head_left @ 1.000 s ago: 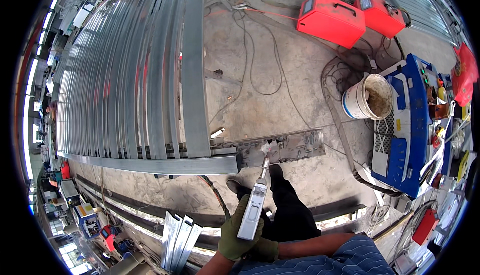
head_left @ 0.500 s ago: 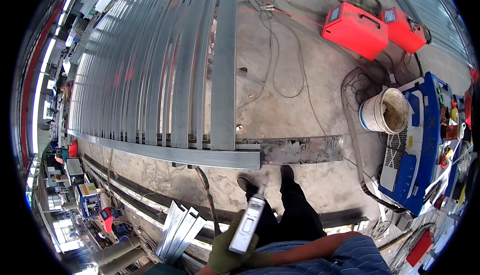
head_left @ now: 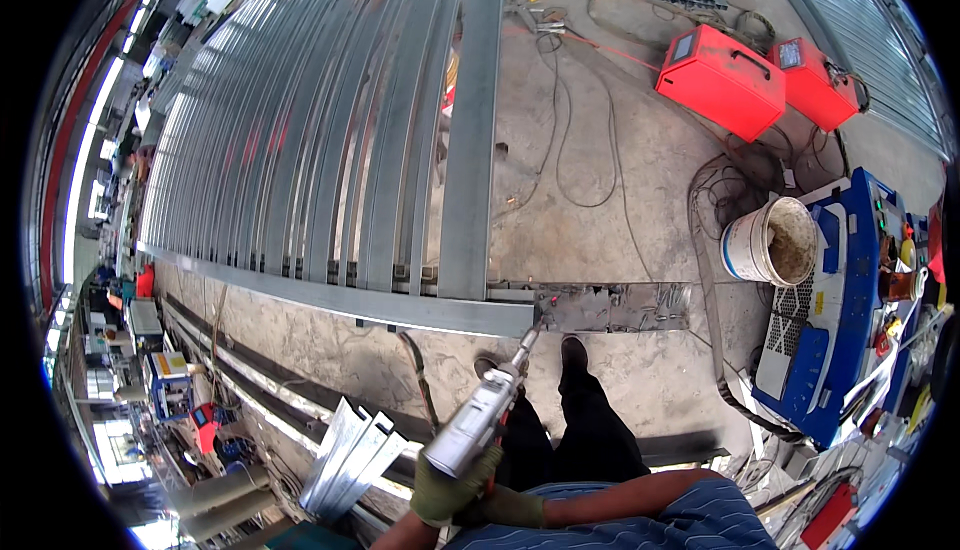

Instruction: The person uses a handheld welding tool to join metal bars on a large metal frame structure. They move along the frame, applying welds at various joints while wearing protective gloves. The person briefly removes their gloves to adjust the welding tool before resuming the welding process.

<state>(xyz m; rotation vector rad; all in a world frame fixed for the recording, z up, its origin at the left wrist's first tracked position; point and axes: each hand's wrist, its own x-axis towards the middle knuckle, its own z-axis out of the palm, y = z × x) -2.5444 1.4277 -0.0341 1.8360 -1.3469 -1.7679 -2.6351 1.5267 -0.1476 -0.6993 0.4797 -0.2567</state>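
Note:
My left hand [head_left: 445, 492], in an olive-green glove, is closed around the rear of a silver welding gun [head_left: 474, 424]. The gun slants up and away to the right, its narrow nozzle pointing at the right end of a long grey metal rail [head_left: 400, 311]. Whether the tip touches the rail, I cannot tell. My right hand [head_left: 515, 508], gloved alike, reaches across my body and meets the left hand under the gun; its fingers are hidden. Long parallel metal tubes [head_left: 467, 150] run away from the rail, side by side.
A dirty white bucket [head_left: 750, 245] stands by a blue machine [head_left: 835, 320] on the right. Two red boxes [head_left: 722, 80] sit farther back, with cables [head_left: 568, 140] looped over the concrete. Short metal channels [head_left: 345, 460] lie at lower left. My feet are just before the rail's end.
The gun has tilted further right and its nozzle has moved forward toward the rail's end. My left hand has shifted a little left and up. The view has shifted slightly.

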